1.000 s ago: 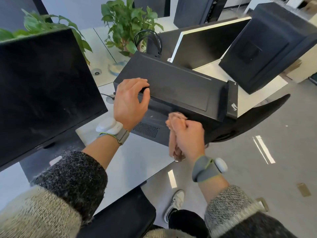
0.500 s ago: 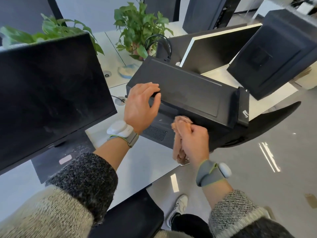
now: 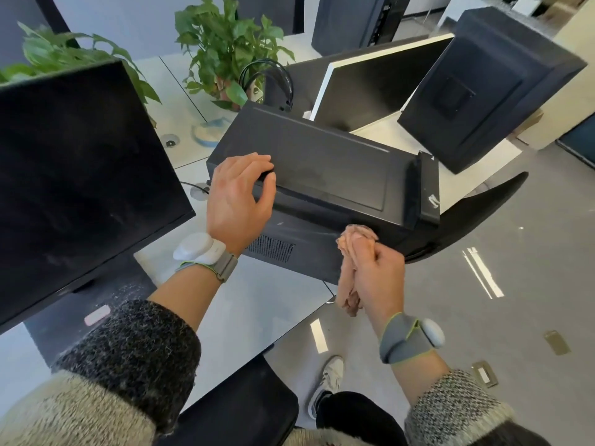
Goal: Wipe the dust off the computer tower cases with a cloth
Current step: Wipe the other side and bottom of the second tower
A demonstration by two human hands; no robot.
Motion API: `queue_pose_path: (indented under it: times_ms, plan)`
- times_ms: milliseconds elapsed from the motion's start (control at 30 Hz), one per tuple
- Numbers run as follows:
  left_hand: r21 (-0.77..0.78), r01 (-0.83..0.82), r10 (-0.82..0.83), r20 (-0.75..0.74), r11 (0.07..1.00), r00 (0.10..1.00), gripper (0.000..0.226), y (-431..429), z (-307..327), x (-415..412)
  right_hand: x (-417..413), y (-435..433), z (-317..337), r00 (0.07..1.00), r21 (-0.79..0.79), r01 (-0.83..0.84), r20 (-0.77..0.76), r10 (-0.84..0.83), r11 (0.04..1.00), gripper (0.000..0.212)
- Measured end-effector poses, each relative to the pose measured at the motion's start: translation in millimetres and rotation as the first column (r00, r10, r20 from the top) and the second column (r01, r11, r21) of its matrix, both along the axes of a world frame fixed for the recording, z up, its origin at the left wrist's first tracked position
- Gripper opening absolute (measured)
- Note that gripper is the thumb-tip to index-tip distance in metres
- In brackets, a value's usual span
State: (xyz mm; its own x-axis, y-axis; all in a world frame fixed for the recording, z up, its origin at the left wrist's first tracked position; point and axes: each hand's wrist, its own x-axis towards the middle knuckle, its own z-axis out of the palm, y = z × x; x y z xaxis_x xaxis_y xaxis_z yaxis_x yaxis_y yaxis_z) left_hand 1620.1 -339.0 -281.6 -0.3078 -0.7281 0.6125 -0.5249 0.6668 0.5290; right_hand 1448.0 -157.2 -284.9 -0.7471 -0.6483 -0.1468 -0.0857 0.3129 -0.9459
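Tower case (image 3: 322, 169) — monitor (image 3: 80, 188) left, plant (image 3: 225, 53) behind

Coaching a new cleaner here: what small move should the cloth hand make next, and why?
Probably sweep the cloth along the tower case toward the vent grille: the right hand holds it bunched against the near side by the front end, and the left hand braces the top edge.

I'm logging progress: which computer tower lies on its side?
The black tower held by the left hand at the desk edge, pink cloth at its side; the other tower stands upright at the back.
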Motion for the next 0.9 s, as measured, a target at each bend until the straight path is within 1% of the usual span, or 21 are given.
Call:
queue_pose_path:
  times_ms: [100, 167, 267, 367, 433, 567, 667, 733, 800, 867, 900]
  plan:
    - [0.007, -0.006, 0.006, 0.01, 1.0, 1.0, 0.021, 1, 2, 0, 21, -30, 2, 0.99, 0.093, -0.11, -0.077, 0.118, 0.99, 0.042]
    - [0.01, -0.001, 0.001, 0.028, 1.0, 1.0, 0.022, 0, 2, 1, 37, -48, 6, 0.981, 0.102, -0.166, -0.088, 0.175, 0.981, 0.045]
    - [0.006, 0.017, -0.017, 0.038, 1.0, 0.999, 0.023, -2, 2, 6, 51, -52, 6, 0.981, 0.066, -0.179, -0.067, 0.183, 0.982, 0.046]
    - [-0.004, 0.047, -0.046, 0.056, 0.999, 0.997, 0.024, -3, 3, 11, 51, -44, 4, 0.987, 0.027, -0.152, -0.043, 0.153, 0.988, 0.051]
    - [0.002, 0.057, -0.057, 0.056, 0.998, 0.997, 0.024, -4, 4, 12, 49, -50, 7, 0.993, 0.051, -0.112, -0.02, 0.113, 0.992, 0.052]
    - [0.023, 0.056, -0.057, 0.042, 0.998, 0.997, 0.026, -5, 5, 12, 54, -61, -1, 0.987, 0.094, -0.152, 0.069, 0.145, 0.984, 0.054]
    - [0.042, 0.078, -0.08, 0.027, 0.996, 0.996, 0.024, -2, 12, 15, 55, -56, 3, 0.985, 0.068, -0.166, 0.048, 0.163, 0.984, 0.056]
    - [0.068, 0.089, -0.087, -0.027, 0.994, 0.996, 0.018, -1, 20, 18, 53, -54, 10, 0.987, 0.028, -0.159, 0.011, 0.159, 0.987, 0.056]
    - [0.078, 0.035, -0.028, -0.089, 0.996, 0.996, 0.015, -3, 25, 21, 52, -57, 14, 0.986, 0.029, -0.167, 0.004, 0.167, 0.985, 0.056]
    - [0.089, -0.075, 0.084, -0.111, 0.993, 0.99, 0.017, -10, 22, 25, 52, -62, 9, 0.982, 0.093, -0.189, 0.027, 0.187, 0.978, 0.056]
    - [0.111, -0.126, 0.137, -0.099, 0.986, 0.986, 0.019, -14, 19, 28, 54, -63, 5, 0.979, 0.124, -0.201, 0.043, 0.197, 0.972, 0.057]
